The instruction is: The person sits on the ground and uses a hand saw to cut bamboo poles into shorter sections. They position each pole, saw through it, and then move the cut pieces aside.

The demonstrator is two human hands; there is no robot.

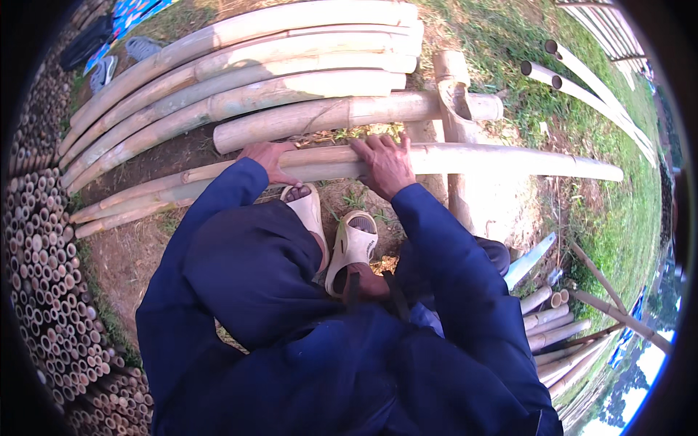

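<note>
A: So, what have the hands got?

B: Both lie on one long bamboo pole [465, 160] that runs crossways in front of the person. The right hand [385, 166] sits palm-down on top, fingers spread over the far side, pressing more than clasping. The left hand [270, 158] curls over the same pole further to the left, fingers wrapped round its near edge.

A: Which way does the pole run from the grip?

B: Its long axis goes left to right. Most of the free length stretches away to the right of the right hand, out over the grass [618, 218], so that hand is nearer the long end. Leftward the pole tapers down toward a stack of bamboo ends [43, 276].

A: What holds it up?

B: It appears to rest against a wooden post [454, 102] just right of the right hand. Beyond it a shorter pole [349, 112] lies parallel, then a row of thicker poles [240, 65].

A: And below?

B: Two pale sandals [342, 240] on bare earth, just under the pole, between blue sleeves [233, 247]
</note>
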